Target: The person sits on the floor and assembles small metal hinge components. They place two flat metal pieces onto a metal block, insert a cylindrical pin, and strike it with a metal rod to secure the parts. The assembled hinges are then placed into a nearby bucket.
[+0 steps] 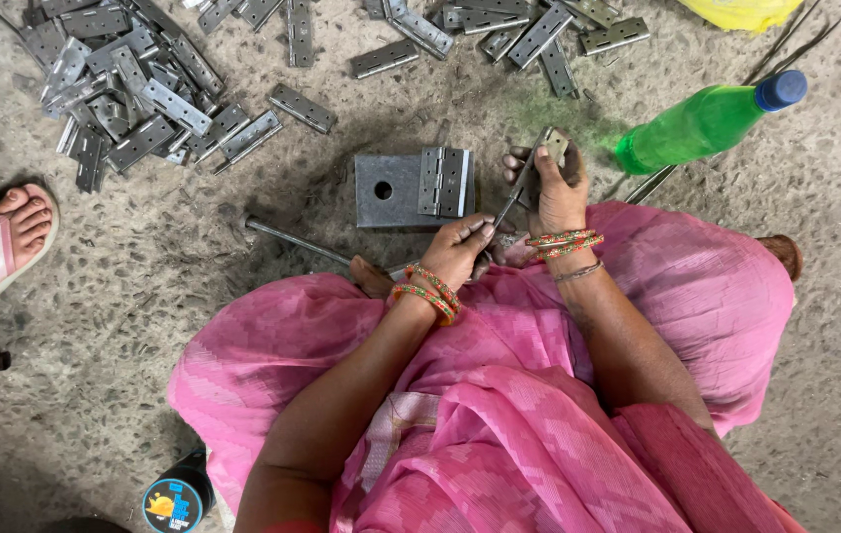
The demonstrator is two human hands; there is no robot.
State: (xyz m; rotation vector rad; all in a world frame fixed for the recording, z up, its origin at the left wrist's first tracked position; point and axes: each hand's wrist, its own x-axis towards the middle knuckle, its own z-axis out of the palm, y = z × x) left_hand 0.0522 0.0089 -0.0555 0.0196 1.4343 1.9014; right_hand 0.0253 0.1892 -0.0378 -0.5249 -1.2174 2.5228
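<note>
We sit on the concrete floor (193, 257) behind a steel block (391, 190) carrying a hinge (444, 182). Our right hand (557, 192) grips a hinge leaf (551, 150) upright; our left hand (458, 249), closed, pinches a thin pin (511, 205) slanting up toward it.

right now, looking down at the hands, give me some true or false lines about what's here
1. The right hand holds a metal hinge upright. True.
2. The left hand is empty. False: it grips a thin metal pin angled toward the hinge.
3. The green bottle stands upright. False: it lies on its side on the floor.
4. A hinge lies on the grey block with a hole. True.
5. The pile of hinges lies in the person's lap. False: it lies on the floor.
</note>
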